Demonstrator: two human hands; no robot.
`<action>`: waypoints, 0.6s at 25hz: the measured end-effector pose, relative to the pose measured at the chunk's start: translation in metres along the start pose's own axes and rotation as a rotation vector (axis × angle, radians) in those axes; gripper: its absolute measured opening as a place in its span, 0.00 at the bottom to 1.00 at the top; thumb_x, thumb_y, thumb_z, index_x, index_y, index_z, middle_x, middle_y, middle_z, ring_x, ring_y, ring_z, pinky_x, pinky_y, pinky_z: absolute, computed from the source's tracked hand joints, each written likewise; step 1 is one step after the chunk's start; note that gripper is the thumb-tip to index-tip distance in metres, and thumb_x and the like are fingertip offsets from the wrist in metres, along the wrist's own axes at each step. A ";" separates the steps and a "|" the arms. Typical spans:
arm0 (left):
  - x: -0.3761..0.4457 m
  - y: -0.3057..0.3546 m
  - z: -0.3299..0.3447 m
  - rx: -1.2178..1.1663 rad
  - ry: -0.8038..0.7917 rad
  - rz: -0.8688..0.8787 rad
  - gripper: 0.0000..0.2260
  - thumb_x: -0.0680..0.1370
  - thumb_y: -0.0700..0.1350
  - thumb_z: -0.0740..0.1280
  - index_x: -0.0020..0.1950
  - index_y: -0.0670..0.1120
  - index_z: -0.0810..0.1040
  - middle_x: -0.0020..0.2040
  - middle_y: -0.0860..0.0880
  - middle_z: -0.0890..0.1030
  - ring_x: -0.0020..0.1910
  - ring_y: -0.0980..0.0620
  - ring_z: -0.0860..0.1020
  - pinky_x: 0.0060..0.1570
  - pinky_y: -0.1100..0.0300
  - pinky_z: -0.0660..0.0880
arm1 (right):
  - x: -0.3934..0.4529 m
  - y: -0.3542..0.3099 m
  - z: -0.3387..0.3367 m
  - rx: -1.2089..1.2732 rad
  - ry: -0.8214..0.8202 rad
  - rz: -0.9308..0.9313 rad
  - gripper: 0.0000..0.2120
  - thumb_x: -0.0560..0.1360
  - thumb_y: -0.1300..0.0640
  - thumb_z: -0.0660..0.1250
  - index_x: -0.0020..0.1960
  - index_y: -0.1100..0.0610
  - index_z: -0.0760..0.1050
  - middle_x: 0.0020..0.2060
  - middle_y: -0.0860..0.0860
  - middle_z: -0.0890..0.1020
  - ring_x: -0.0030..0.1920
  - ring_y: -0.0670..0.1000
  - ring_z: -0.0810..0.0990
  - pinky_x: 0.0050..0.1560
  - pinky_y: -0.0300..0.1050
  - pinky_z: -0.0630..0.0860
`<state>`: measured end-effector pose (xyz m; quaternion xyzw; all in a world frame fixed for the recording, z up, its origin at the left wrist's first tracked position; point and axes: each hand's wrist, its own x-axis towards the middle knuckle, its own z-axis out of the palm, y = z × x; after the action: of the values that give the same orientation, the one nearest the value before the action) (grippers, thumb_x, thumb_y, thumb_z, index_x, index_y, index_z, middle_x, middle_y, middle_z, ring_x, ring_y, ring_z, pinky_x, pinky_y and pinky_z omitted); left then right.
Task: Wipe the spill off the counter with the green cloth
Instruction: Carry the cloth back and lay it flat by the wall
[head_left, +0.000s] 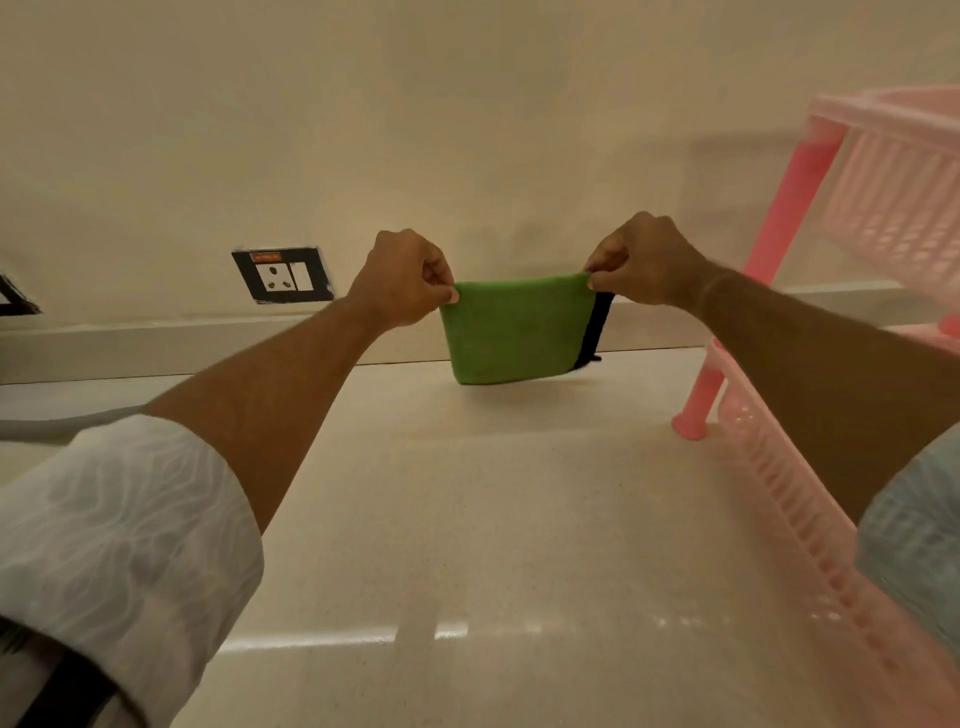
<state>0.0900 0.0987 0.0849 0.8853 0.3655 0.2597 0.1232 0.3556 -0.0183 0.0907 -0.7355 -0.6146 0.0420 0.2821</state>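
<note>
A folded green cloth (514, 332) with a dark edge on its right side hangs in the air above the far part of the pale counter (467, 519). My left hand (402, 278) pinches its top left corner. My right hand (641, 262) pinches its top right corner. The cloth is stretched flat between both hands, its lower edge just above the counter near the back ledge. I cannot make out a spill on the glossy counter surface.
A pink plastic rack (810, 395) with basket shelves stands on the right, its leg resting on the counter. A wall socket plate (283, 275) sits on the back wall at the left. A raised ledge (156, 343) runs along the counter's back.
</note>
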 end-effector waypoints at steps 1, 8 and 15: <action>-0.003 -0.003 0.006 0.005 -0.008 0.004 0.07 0.68 0.42 0.78 0.44 0.42 0.86 0.37 0.47 0.84 0.33 0.55 0.78 0.40 0.65 0.74 | -0.003 0.004 0.006 -0.012 0.000 -0.013 0.08 0.68 0.63 0.75 0.46 0.57 0.86 0.34 0.49 0.82 0.33 0.41 0.78 0.35 0.26 0.69; -0.093 -0.018 0.083 0.079 -0.454 0.089 0.03 0.69 0.40 0.76 0.41 0.43 0.86 0.39 0.46 0.87 0.37 0.51 0.83 0.46 0.53 0.81 | -0.071 0.036 0.094 -0.131 -0.528 0.043 0.06 0.65 0.63 0.75 0.40 0.55 0.85 0.33 0.46 0.85 0.35 0.44 0.81 0.36 0.34 0.74; -0.104 -0.041 0.119 0.091 -0.355 -0.030 0.23 0.73 0.58 0.69 0.61 0.42 0.79 0.58 0.43 0.81 0.58 0.45 0.78 0.57 0.49 0.76 | -0.077 0.044 0.125 -0.012 -0.417 0.125 0.15 0.72 0.47 0.71 0.46 0.60 0.82 0.44 0.56 0.85 0.44 0.54 0.82 0.48 0.49 0.76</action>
<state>0.0694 0.0502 -0.0692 0.9164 0.3625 0.0808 0.1494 0.3241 -0.0482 -0.0568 -0.7492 -0.6131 0.2067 0.1413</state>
